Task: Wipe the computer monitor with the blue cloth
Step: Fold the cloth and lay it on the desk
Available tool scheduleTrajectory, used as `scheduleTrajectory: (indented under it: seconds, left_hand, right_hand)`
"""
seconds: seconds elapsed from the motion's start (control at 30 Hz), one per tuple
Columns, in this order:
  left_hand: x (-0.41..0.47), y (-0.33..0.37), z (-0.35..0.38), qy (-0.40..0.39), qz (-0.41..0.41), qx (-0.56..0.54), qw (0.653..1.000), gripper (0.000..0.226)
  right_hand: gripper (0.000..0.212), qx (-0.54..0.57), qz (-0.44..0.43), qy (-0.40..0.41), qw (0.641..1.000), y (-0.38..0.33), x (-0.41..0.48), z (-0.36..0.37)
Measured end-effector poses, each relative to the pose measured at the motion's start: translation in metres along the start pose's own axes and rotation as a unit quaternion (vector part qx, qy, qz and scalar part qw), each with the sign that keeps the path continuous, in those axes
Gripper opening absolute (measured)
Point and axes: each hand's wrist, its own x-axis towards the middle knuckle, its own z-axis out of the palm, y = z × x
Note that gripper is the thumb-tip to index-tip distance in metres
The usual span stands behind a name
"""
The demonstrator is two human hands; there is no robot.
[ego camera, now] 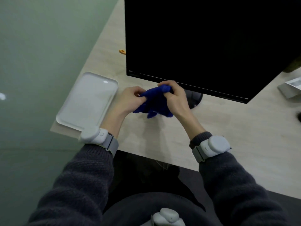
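The computer monitor (203, 43) stands on the light wooden desk (228, 136), its screen dark, its round foot (196, 99) partly showing under the lower edge. Just in front of that edge both hands hold the blue cloth (153, 101), bunched up above the desk. My left hand (128, 99) pinches the cloth's left side. My right hand (175, 97) grips its top, fingers curled over it. The cloth's lower corners hang loose near the desk surface.
A white rectangular tray (88, 100) lies at the desk's left corner, close to my left wrist. A small orange object (122, 51) sits left of the monitor. A grey box (291, 87) lies at the far right. The floor is beyond the desk's left edge.
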Motion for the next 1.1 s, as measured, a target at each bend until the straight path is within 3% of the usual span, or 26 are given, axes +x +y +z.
scheduleTrajectory:
  seconds: [0.13,0.2,0.3,0.5,0.6,0.7,0.8,0.93,1.03,1.1]
  left_hand:
    - [-0.002,-0.010,-0.026,0.025,0.063,-0.035,0.997,0.014]
    - [-0.003,-0.028,-0.036,-0.052,0.070,0.036,0.996,0.018]
    - [-0.005,-0.055,-0.033,-0.163,0.012,0.110,0.980,0.022]
    - [0.004,-0.083,-0.027,-0.080,-0.026,0.100,0.991,0.021]
    - [0.006,-0.093,-0.022,-0.050,0.003,0.170,0.984,0.039]
    - [0.006,-0.097,-0.017,-0.060,0.049,0.239,0.968,0.056]
    - [0.005,-0.098,-0.013,-0.125,0.018,0.252,0.960,0.064]
    - [0.006,-0.091,-0.014,-0.118,-0.033,0.313,0.942,0.022]
    - [0.011,-0.088,-0.011,-0.046,0.021,0.286,0.957,0.041]
    - [0.013,-0.089,-0.006,-0.058,0.062,0.253,0.964,0.056]
  right_hand:
    - [0.029,0.000,-0.032,0.055,0.998,-0.007,-0.005,0.019]
    - [0.032,-0.007,-0.007,0.061,0.998,0.000,-0.013,0.036]
    - [0.038,-0.042,0.071,0.046,0.996,0.019,-0.027,0.049]
    - [0.029,-0.207,0.173,0.032,0.962,0.040,-0.028,0.078]
    - [0.043,-0.285,0.181,0.021,0.941,0.046,-0.027,0.089]
    - [0.064,-0.303,0.254,0.013,0.918,0.049,-0.027,0.103]
    - [0.064,-0.326,0.251,-0.012,0.911,0.054,-0.029,0.116]
    - [0.057,-0.237,0.200,-0.048,0.950,0.057,-0.031,0.108]
    - [0.053,-0.248,0.178,0.024,0.952,0.057,-0.033,0.101]
    - [0.044,-0.293,0.205,0.121,0.926,0.054,-0.037,0.106]
